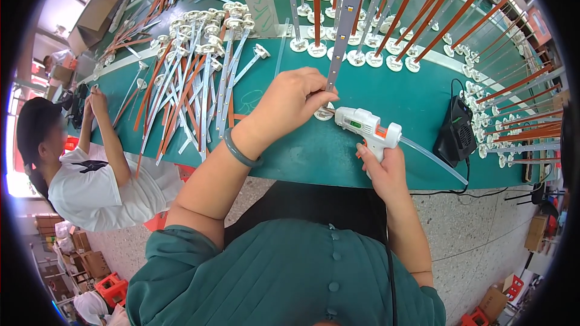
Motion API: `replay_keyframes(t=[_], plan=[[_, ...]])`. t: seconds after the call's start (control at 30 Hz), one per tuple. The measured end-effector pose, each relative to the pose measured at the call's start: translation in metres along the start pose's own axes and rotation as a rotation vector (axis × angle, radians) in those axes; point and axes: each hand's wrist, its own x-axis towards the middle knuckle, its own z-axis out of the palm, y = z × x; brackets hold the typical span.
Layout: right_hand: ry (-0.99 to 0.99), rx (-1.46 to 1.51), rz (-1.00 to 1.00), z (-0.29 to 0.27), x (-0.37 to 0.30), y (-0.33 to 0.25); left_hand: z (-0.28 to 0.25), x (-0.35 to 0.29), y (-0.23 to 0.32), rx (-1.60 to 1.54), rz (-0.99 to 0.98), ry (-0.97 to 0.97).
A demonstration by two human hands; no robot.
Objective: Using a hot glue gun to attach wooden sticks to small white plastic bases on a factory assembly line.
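Observation:
My left hand pinches an upright LED strip near its lower end. The strip rises from a small round white base on the green tabletop, partly hidden by my fingers. In my right hand is a white hot glue gun with an orange trigger and a clear glue stick coming out of its back. Its nozzle points left and is at the foot of the strip, by the base; whether it touches cannot be made out.
A pile of strips with white bases lies at left. Upright strips on white bases stand in rows behind and to the right. A black device with a cable sits at right. Another person works at the left.

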Motion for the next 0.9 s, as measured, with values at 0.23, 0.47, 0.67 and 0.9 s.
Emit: replay_keyframes(t=[0.23,0.47,0.67,0.9], plan=[[0.008,0.105,0.103,-0.003,-0.003,-0.007,0.0,-0.002,0.001,0.0,0.022,-0.001],[-0.066,0.292,0.165,-0.024,-0.007,-0.008,-0.003,-0.008,0.006,-0.055,0.02,-0.133],[-0.086,0.297,0.154,-0.027,-0.009,-0.007,0.001,-0.007,0.007,-0.072,0.048,-0.118],[-0.104,0.213,0.167,-0.025,-0.005,-0.005,0.006,-0.005,0.009,-0.065,0.084,-0.109]])
